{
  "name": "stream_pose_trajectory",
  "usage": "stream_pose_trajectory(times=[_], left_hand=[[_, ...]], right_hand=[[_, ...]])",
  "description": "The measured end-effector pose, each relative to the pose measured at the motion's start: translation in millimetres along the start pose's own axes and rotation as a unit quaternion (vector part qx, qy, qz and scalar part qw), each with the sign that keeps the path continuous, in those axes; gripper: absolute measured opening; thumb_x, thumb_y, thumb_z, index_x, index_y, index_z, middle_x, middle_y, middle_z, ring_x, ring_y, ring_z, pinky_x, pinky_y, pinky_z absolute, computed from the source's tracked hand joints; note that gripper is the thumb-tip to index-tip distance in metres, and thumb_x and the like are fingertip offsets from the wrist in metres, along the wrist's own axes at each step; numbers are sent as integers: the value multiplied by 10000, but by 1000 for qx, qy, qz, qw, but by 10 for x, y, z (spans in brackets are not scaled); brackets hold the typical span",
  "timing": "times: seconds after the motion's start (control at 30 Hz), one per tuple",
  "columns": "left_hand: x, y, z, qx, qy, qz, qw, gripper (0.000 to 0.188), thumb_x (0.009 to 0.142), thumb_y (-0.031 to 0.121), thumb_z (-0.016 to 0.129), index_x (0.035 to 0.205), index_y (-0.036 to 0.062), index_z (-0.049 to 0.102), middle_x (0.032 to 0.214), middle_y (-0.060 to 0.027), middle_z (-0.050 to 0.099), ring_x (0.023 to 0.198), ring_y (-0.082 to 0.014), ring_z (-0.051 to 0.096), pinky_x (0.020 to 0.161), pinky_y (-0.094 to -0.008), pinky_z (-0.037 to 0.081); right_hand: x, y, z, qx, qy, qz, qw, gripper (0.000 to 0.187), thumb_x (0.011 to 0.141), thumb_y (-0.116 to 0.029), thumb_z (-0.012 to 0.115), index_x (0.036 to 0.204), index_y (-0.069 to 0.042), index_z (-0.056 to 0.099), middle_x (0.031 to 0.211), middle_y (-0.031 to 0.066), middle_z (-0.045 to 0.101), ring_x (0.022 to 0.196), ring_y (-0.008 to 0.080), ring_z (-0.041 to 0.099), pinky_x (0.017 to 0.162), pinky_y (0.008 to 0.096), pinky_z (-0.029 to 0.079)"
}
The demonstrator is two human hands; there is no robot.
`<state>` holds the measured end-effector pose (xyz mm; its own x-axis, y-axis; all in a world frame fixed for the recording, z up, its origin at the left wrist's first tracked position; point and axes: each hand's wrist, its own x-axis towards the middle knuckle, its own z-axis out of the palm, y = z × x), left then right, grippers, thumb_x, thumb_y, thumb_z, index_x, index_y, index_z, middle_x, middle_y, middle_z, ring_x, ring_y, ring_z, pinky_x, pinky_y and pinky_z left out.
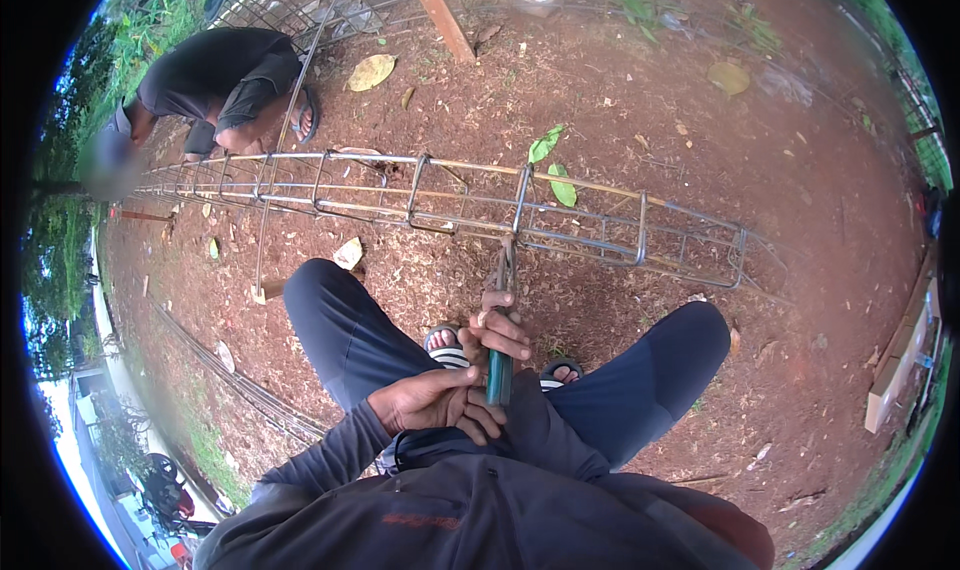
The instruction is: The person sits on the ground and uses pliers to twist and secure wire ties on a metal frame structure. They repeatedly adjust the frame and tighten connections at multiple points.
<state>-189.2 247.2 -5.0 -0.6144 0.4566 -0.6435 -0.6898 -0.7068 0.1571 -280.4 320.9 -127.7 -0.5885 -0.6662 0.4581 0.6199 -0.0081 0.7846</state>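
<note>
I squat over red earth with a long steel rebar cage [420, 205] lying across in front of my knees. My right hand [497, 328] grips the upper part of a pair of pincers [500, 370] with green handles, whose jaws reach up to the cage's near bar [505, 255]. My left hand [440, 402] is closed around the lower end of the green handles, just above my lap. My feet in striped sandals [447, 348] show between my knees.
Another person in dark clothes [215, 85] crouches at the cage's far left end. More rebar lengths [240, 385] lie on the ground to my left. Wire mesh [300, 5] and a wooden post [440, 15] lie beyond; wood planks [900, 360] lie at right. Dry leaves are scattered about.
</note>
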Motion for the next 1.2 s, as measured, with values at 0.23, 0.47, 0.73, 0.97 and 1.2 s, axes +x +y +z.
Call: stream_pose_trajectory(times=[0.23,0.47,0.73,0.97,1.2], left_hand=[[256,-210,-82,-138,-75,97,983,640,942,474,779,1377,54,569,1314,-164,628,1166,-315,661,945,-467,576],[25,171,337,337,396,96,849,130,884,29,672,966,-50,735,896,-139,745,880,-282,756,782,-392,596],[-94,151,119,656,490,254,515,110,799,-7,686,893,2,631,971,-176,652,857,-426,661,747,-495,529],[-279,718,21,512,295,33,806,252,1009,244,716,962,-3,735,827,-84,708,692,-195,658,681,-392,511],[-432,1603,-557,654,54,-103,747,357,1023,340,710,1180,26,779,812,-87,725,762,-175,674,729,-352,538]], right_hand=[[-95,-127,-137,-230,41,51,971,554,1090,-237,562,1592,-75,390,1025,45,705,1189,310,690,1282,707,7],[-325,-207,222,-381,440,32,812,886,1021,-321,712,1679,-58,180,1484,188,576,1343,366,600,1113,443,515],[-150,56,749,-630,498,-119,584,675,1072,-195,632,1644,-154,277,1562,141,493,1316,288,599,1085,467,522],[-38,-268,817,-689,517,-243,447,341,1066,-206,660,1381,-97,591,1401,129,636,1161,190,655,862,368,587],[79,-200,1350,-736,484,-299,367,239,1072,-149,623,1291,-54,619,1301,147,707,1140,213,683,893,354,587]])
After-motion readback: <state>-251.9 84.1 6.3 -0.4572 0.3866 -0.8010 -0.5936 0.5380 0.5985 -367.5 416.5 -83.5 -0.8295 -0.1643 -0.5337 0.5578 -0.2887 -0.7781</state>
